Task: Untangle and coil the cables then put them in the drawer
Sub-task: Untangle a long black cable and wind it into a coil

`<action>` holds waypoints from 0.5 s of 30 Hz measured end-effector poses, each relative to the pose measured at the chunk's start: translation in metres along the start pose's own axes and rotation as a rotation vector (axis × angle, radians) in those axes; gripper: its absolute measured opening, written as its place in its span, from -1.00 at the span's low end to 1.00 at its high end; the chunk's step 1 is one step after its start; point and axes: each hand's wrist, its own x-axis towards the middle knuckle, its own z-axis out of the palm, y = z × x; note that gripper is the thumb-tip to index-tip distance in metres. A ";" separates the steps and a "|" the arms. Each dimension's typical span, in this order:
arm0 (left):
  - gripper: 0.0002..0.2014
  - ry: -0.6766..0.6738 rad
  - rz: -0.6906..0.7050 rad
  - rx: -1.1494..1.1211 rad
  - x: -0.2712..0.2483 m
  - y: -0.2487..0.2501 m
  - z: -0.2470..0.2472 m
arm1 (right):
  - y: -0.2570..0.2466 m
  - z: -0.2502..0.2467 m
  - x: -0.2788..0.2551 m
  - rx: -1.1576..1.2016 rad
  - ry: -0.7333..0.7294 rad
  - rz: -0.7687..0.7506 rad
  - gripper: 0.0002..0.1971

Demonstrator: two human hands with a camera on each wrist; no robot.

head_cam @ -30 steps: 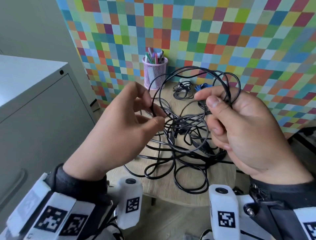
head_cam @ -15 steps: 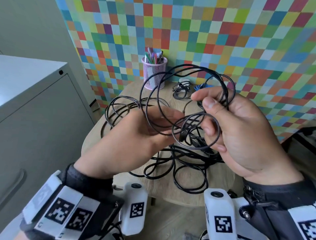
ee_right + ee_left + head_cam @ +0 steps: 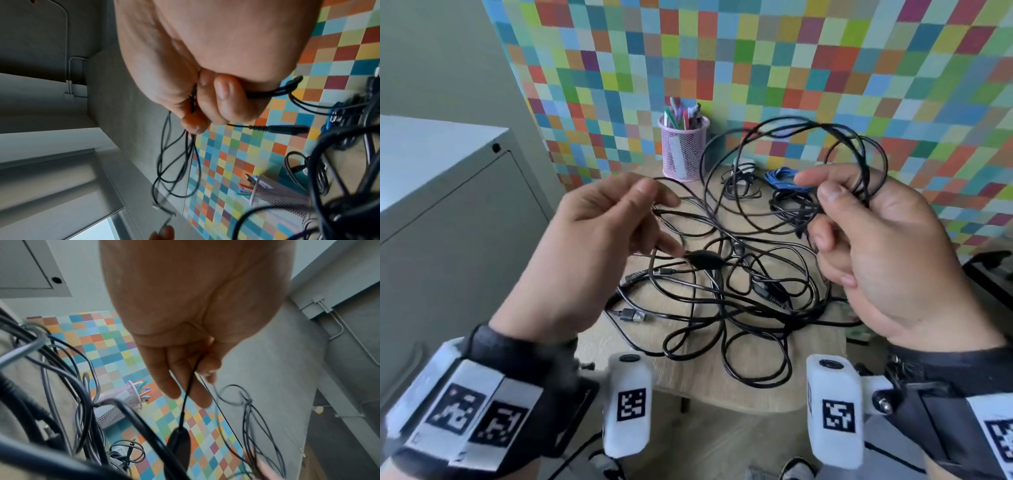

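Both hands up over the round wooden surface point(image 3: 736, 387) now, backs toward the head camera, wrists apart. The right hand point(image 3: 887, 246) is raised on the right, fingers curled, thumb pressed down across a gathered bunch of thin black cable loops point(image 3: 787, 137) that arch up and to the left against the checkered wall point(image 3: 791, 51); the right wrist view shows the strands squeezed between thumb and fingers, with a barrel plug point(image 3: 287, 129) sticking out to the side. The left hand point(image 3: 592, 246) sits lower and to the left, fingers loosely bent, and the left wrist view has a single black strand pinched between thumb and fingertips, running down to an oval black inline block point(image 3: 703, 257) hanging just above the pile. Below, the tangled black cables point(image 3: 722, 308) sprawl across the surface — strands too knotted to count, though a flat USB plug point(image 3: 631, 314) lies at the left edge. Further back: one small black coil point(image 3: 743, 185), one blue cable bundle point(image 3: 784, 178), one pink mesh pen cup point(image 3: 683, 147). One grey cabinet point(image 3: 448, 212) stands at the left, its front closed
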 end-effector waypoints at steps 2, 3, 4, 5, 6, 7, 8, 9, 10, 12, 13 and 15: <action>-0.73 0.084 -0.020 -0.062 0.003 -0.003 -0.004 | 0.000 -0.003 0.001 -0.018 0.008 -0.010 -0.75; -0.75 0.110 -0.029 -0.093 0.004 -0.003 -0.004 | 0.000 -0.003 0.001 -0.029 0.009 -0.014 -0.75; -0.76 0.136 -0.032 -0.128 0.004 -0.002 -0.005 | 0.000 -0.002 0.001 -0.044 0.010 -0.020 -0.74; -0.76 0.164 -0.028 -0.170 0.005 -0.001 -0.005 | 0.001 -0.002 0.002 -0.062 0.013 -0.027 -0.74; -0.74 0.191 -0.022 -0.217 0.005 0.001 -0.005 | 0.001 -0.001 0.002 -0.084 0.016 -0.033 -0.73; -0.73 0.217 -0.016 -0.255 0.006 0.002 -0.005 | 0.003 -0.001 0.002 -0.110 0.017 -0.039 -0.73; -0.72 0.235 -0.012 -0.276 0.006 0.004 -0.005 | 0.004 -0.001 0.003 -0.140 0.015 -0.044 -0.73; -0.72 0.243 -0.008 -0.280 0.007 0.005 -0.005 | 0.006 -0.001 0.003 -0.171 0.009 -0.048 -0.74; -0.72 0.243 -0.006 -0.273 0.007 0.006 -0.005 | 0.007 -0.001 0.003 -0.199 -0.001 -0.051 -0.74; -0.71 0.245 -0.016 -0.241 0.006 0.007 -0.004 | 0.010 -0.001 0.004 -0.236 -0.019 -0.047 -0.74; -0.67 0.237 -0.020 -0.201 0.005 0.007 -0.003 | 0.011 -0.001 0.003 -0.247 -0.028 -0.040 -0.74; -0.63 0.185 -0.007 -0.055 0.003 0.006 -0.004 | 0.011 -0.001 0.003 -0.261 -0.053 -0.025 -0.73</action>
